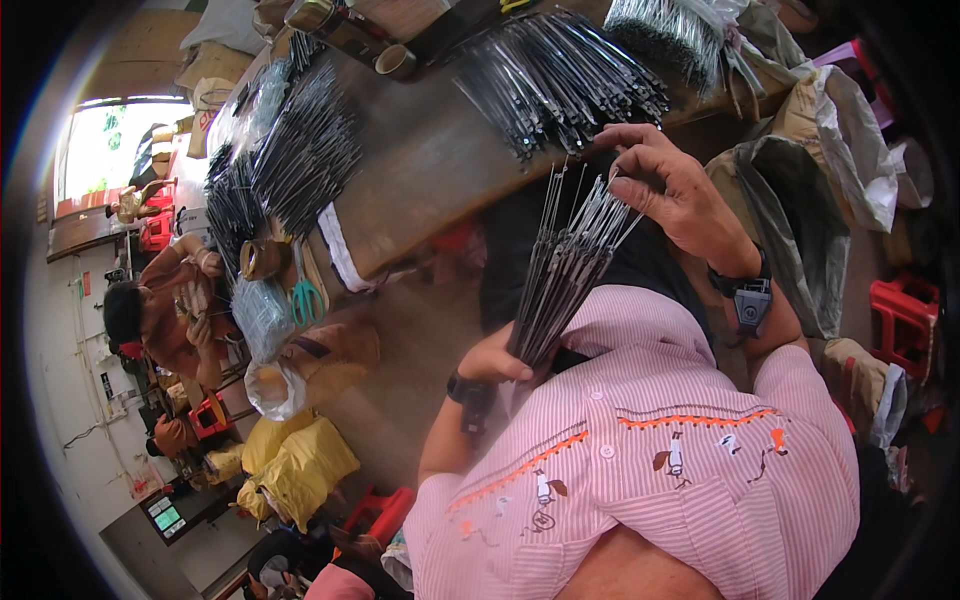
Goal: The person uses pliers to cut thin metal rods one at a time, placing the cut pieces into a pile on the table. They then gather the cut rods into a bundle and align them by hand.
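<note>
My left hand [492, 358] is wrapped round the lower end of a bundle of thin metal rods [568, 270], held upright and fanning out in front of my chest. The rods are dark low down and silvery toward their tips, with small hooks or loops on some. At the top right of the bundle, my right hand [672, 185] has thumb and forefinger pinched on a rod tip; its other fingers curl behind. Just beyond it, a large pile of dark rods [565, 85] lies on the wooden table [420, 165].
Another rod pile [305, 150] covers the table's left part, near teal scissors [306, 300] and a tape roll [262, 258]. Silvery rods [665, 35] lie far right, beside sacks [790, 220]. A red stool [903, 325] stands right. A co-worker [175, 300] sits left, near yellow sacks [300, 465].
</note>
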Demonstrator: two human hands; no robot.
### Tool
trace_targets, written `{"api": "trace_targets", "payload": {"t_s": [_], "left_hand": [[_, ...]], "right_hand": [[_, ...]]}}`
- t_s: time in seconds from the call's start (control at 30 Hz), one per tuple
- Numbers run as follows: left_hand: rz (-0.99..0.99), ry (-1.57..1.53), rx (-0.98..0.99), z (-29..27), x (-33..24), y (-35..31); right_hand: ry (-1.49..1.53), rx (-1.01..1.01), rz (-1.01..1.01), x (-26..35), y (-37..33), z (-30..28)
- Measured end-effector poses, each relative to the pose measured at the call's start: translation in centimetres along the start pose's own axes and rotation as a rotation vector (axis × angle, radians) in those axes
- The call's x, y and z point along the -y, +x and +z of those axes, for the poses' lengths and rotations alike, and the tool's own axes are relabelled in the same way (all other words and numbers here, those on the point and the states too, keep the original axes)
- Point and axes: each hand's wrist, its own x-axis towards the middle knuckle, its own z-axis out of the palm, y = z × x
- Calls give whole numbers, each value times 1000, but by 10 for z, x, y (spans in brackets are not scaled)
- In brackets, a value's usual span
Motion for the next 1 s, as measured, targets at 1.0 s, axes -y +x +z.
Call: {"api": "trace_targets", "payload": {"t_s": [1.0], "left_hand": [[-47, 43, 42, 5, -10, 6]], "right_hand": [[200, -26, 107, -1, -4, -2]]}}
